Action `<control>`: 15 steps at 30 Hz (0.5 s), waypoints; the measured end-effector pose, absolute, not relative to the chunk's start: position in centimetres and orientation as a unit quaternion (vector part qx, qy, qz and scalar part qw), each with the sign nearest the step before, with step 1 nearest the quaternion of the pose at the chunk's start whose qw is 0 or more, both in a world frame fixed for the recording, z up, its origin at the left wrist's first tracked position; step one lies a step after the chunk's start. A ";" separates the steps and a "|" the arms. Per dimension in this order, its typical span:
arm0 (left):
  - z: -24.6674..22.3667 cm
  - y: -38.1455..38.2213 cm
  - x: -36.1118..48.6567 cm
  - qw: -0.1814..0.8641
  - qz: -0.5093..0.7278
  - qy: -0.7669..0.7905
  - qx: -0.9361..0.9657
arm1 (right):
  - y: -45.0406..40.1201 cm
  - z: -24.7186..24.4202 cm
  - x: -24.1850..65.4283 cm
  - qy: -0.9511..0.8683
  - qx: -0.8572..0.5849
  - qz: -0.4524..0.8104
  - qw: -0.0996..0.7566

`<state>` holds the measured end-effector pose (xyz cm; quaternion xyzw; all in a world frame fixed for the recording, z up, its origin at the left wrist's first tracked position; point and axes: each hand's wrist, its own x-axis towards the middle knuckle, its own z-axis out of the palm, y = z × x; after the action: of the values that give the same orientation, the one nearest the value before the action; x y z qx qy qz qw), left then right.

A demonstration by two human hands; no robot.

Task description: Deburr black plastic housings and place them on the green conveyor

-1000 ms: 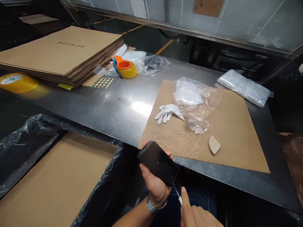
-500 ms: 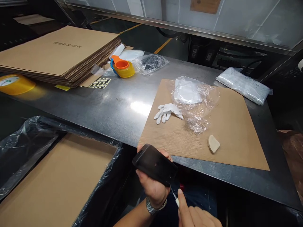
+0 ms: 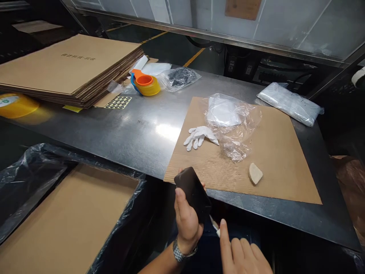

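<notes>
A dark, box-like piece (image 3: 194,193) is gripped in my left hand (image 3: 186,222), which has a metal watch on its wrist. The piece is tilted over the table's front edge. My right hand (image 3: 241,251) holds a thin tool (image 3: 216,226) with a white handle and a narrow metal blade. The blade's tip is close to the piece's lower right end; whether they touch is unclear. Behind them on a cardboard sheet (image 3: 281,160) lie a white glove (image 3: 200,137), a crumpled clear bag (image 3: 238,142) and a beige wedge-shaped block (image 3: 255,174).
Stacked cardboard (image 3: 71,68) fills the metal table's (image 3: 122,133) left end, beside a tape dispenser (image 3: 146,84), a yellow tape roll (image 3: 18,105) and a sticker sheet (image 3: 118,102). A plastic-wrapped pack (image 3: 291,103) lies back right. A plastic-lined box (image 3: 71,220) stands front left.
My left hand has turned the dark piece more upright and shifted slightly right, its thumb now along the side. My right hand has moved slightly right with the tool. The view has shifted a little.
</notes>
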<state>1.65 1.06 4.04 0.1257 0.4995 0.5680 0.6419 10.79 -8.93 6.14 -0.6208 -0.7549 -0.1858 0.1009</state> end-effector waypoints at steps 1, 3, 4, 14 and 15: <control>4.1 1.2 1.6 0.653 0.555 0.504 0.111 | -8.9 6.1 11.2 -0.756 -0.622 -0.180 0.093; 4.3 1.5 1.5 0.685 0.521 0.504 0.073 | -8.9 6.0 12.0 -0.754 -0.633 -0.152 0.087; 4.4 1.7 1.5 0.707 0.499 0.499 0.052 | -9.0 5.9 12.4 -0.751 -0.641 -0.131 0.091; 4.9 2.0 1.2 0.809 0.426 0.404 0.019 | -9.7 5.6 13.9 -0.764 -0.629 -0.096 0.107; 4.9 2.0 1.2 0.811 0.425 0.401 0.021 | -9.7 5.7 13.9 -0.765 -0.629 -0.096 0.105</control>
<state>1.20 1.99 4.92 0.0208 0.4013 0.4252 0.8110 13.90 -9.69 5.72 -0.6287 -0.7645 -0.0956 0.1054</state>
